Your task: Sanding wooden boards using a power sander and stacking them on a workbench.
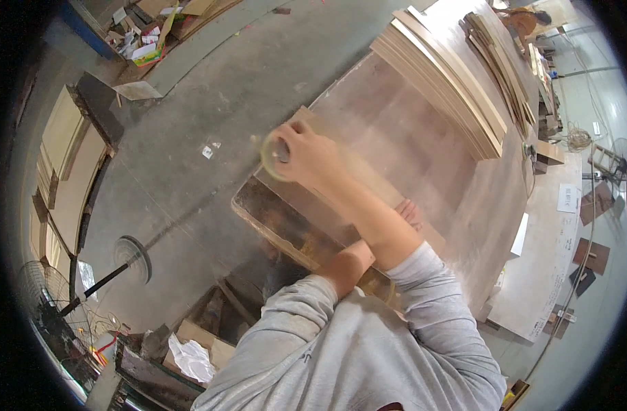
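My forearms cross over the worktable (pixel 430 147), the right one above the left. At the table's left end my right hand (pixel 305 156) is closed around a roll of yellowish tape (pixel 267 163), blurred by motion. Below it, a narrow brown board (pixel 365 175) runs along the table's near-left edge. My left hand (pixel 411 214) rests on this board farther right, its fingers laid out and partly hidden by my right forearm. Whether a strip of tape runs between the roll and the board, I cannot tell.
Stacked long boards (pixel 443 82) lie on the table's far side, with thinner strips (pixel 498 65) beyond. A dark wooden recess (pixel 279 219) opens at the table's left end. To the left stand a pedestal fan (pixel 50 291) and leaning panels (pixel 81 157). Crumpled white paper (pixel 192 357) lies lower left.
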Demonstrator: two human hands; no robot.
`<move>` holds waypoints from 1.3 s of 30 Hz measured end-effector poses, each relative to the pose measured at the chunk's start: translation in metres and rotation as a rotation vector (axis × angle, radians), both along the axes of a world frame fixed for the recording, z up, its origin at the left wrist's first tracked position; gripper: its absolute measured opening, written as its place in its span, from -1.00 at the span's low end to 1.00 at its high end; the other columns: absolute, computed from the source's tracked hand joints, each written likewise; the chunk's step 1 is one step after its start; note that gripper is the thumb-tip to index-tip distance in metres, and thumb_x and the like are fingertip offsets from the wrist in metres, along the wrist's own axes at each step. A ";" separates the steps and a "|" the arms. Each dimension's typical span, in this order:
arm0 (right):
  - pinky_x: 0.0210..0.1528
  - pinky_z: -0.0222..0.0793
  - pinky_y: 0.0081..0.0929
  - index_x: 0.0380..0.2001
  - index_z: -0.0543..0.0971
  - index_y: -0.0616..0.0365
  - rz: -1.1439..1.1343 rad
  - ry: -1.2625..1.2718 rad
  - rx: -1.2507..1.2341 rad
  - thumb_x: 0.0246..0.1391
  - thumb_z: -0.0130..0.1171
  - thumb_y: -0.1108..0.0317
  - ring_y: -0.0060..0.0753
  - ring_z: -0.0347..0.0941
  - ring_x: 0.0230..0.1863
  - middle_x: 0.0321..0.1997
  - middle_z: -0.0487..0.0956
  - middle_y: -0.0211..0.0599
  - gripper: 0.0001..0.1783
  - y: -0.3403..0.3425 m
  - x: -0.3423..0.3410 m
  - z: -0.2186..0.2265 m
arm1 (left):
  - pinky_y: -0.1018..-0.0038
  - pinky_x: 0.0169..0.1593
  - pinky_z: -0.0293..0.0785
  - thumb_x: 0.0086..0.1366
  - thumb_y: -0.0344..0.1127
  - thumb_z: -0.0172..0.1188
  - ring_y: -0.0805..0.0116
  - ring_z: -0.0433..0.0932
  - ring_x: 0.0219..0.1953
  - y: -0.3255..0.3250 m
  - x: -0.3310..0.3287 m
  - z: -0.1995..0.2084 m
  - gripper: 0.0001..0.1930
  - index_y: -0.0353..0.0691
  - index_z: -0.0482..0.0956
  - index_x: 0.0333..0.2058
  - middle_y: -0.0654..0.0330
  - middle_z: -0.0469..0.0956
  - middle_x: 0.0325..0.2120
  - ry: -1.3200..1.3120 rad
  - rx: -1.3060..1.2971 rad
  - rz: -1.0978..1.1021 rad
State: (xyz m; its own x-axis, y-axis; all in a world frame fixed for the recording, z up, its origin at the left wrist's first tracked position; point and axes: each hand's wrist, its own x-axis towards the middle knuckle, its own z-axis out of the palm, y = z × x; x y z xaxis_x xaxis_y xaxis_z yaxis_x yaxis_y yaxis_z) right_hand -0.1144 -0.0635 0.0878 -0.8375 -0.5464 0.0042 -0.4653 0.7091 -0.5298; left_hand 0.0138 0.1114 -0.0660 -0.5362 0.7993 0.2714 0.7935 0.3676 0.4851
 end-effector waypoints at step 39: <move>0.03 0.54 -0.14 0.08 0.59 -0.07 -0.137 -0.099 -0.140 0.03 0.35 -0.02 -0.01 0.61 -0.02 -0.02 0.61 -0.13 -0.44 -0.007 -0.054 0.037 | 0.31 0.45 0.17 0.35 0.17 0.19 0.06 0.30 0.37 -0.007 0.010 -0.157 -0.32 -0.25 0.45 0.24 -0.08 0.41 0.26 0.533 -0.154 0.589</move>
State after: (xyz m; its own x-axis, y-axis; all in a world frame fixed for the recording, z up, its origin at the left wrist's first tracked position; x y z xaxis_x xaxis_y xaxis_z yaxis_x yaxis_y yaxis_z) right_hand -0.1680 -0.0705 0.1247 -0.9041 -0.4270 -0.0143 -0.3099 0.6785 -0.6661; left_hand 0.0242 0.1041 -0.2234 -0.7105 0.4754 0.5189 0.5590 0.8291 0.0058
